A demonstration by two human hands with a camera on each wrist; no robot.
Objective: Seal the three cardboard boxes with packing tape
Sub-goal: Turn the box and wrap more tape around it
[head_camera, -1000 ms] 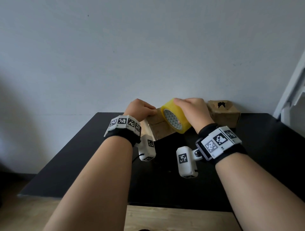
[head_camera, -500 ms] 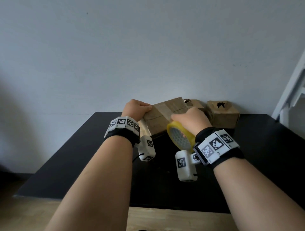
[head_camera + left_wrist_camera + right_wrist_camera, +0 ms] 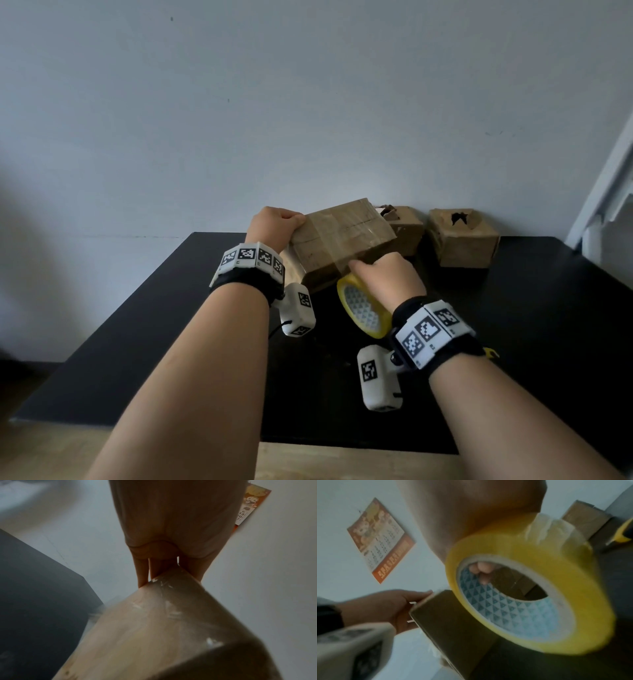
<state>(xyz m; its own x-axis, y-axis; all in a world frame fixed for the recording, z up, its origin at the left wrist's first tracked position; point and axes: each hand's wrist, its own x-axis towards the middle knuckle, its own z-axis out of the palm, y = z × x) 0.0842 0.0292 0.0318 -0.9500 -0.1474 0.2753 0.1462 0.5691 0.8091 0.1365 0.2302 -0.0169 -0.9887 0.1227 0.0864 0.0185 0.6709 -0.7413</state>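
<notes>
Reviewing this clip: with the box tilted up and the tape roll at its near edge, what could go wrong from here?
1. The left hand grips only the far corner of the tilted brown cardboard box, so pulling tape may twist or drop it.
2. The right hand holds the yellow packing tape roll low, where loose, creased tape could stick wrinkled.
3. Two small brown boxes behind could get knocked.

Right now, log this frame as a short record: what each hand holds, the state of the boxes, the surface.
left hand: grips far left corner of the tilted box
right hand: holds the tape roll, fingers through its core
tape roll: yellow, at the box's near edge
tilted box: raised on one side, clear tape across its top
other boxes: middle box and right box against the wall, tops torn open
table: black
</notes>
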